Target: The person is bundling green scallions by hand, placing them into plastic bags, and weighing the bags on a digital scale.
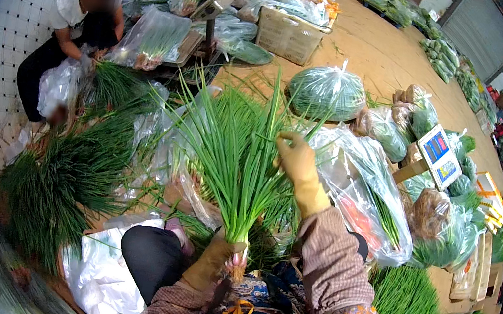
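My left hand, in a tan rubber glove, is closed around the lower stems of a bunch of green onions, just above the reddish bulbs and roots. The leaves fan out upward and away from me. My right hand, gloved the same way, is at the upper right side of the leaves, its fingers bent; a leaf seems to be at the fingertips, but whether it is pinched I cannot tell. Behind the bunch lies a pile of more green onions. A clear plastic bag with long green leaves lies to the right.
At the left, a co-worker sits handling a plastic bag beside a heap of dark green onions. A digital scale display stands at right among filled bags. White plastic bags lie by my left knee. A plastic crate stands farther back.
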A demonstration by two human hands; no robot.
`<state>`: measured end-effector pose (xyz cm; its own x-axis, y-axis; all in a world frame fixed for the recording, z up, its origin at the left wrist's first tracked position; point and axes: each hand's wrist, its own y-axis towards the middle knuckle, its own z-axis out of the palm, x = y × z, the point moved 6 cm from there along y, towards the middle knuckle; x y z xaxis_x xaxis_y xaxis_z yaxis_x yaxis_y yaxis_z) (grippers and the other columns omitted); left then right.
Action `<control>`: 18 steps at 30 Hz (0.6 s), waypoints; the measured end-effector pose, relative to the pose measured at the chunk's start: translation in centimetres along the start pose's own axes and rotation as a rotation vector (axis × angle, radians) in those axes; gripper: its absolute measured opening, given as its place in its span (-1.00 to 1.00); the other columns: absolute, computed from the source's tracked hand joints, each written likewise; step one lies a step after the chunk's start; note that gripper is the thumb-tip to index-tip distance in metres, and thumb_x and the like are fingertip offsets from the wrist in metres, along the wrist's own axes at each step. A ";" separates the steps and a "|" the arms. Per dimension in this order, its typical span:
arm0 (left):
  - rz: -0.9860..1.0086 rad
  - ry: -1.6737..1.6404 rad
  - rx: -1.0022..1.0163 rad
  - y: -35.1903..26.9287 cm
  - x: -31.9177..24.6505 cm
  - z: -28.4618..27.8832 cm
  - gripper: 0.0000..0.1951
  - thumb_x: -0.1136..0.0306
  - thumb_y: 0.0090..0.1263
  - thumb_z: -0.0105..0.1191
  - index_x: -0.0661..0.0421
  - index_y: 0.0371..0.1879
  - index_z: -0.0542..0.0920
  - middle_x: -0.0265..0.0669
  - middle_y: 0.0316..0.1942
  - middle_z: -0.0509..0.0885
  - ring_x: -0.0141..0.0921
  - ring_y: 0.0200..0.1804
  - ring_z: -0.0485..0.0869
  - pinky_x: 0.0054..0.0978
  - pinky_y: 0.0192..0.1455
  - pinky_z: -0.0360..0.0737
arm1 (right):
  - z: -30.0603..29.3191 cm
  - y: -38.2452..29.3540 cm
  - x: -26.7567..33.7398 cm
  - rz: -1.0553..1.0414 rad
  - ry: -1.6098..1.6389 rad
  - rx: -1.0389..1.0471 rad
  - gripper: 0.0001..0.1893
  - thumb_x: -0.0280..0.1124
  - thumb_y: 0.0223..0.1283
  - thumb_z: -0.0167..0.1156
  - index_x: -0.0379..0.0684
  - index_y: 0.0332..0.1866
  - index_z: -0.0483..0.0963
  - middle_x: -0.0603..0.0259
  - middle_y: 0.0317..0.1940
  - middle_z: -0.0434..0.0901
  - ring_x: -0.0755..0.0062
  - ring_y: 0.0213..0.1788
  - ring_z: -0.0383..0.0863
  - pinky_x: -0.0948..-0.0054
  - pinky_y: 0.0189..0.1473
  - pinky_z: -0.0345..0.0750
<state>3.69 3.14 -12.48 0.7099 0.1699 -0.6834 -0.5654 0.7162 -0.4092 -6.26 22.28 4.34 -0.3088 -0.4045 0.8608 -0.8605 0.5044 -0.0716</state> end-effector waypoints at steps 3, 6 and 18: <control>0.009 -0.046 0.094 0.3 -0.1 1.1 -0.81 0.45 0.01 0.06 0.21 -0.41 0.40 -0.27 -0.82 0.41 -0.44 -0.81 0.40 -0.63 -0.84 0.28 | -1.9 5.4 -2.4 -0.031 -0.084 -0.013 -0.60 -0.14 0.05 0.10 -0.29 -0.15 0.46 0.02 -0.54 0.58 0.19 -0.43 0.61 0.35 -0.30 0.50; 0.001 -0.036 0.112 0.0 -0.6 1.2 -0.79 0.47 0.01 0.06 0.21 -0.36 0.39 -0.27 -0.81 0.41 -0.45 -0.81 0.41 -0.63 -0.84 0.27 | -1.1 5.9 -1.1 -0.376 -0.474 0.006 -0.72 -0.20 0.05 0.10 -0.23 -0.31 0.48 0.01 -0.54 0.56 0.15 -0.45 0.58 0.29 -0.40 0.48; -0.046 -0.142 0.117 -0.5 0.7 1.6 -0.76 0.55 0.07 0.03 0.17 -0.25 0.40 -0.37 -0.69 0.44 -0.56 -0.73 0.40 -0.64 -0.71 0.33 | -8.8 8.9 -2.6 -0.216 -0.764 0.176 -0.55 -0.05 0.04 0.13 -0.29 -0.21 0.51 -0.05 -0.36 0.58 0.18 -0.30 0.59 0.31 -0.23 0.48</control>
<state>5.13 3.97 -11.82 0.7911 0.2229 -0.5697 -0.4836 0.7981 -0.3593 -9.54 34.54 5.87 -0.2651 -0.9203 0.2877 -0.9642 0.2540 -0.0760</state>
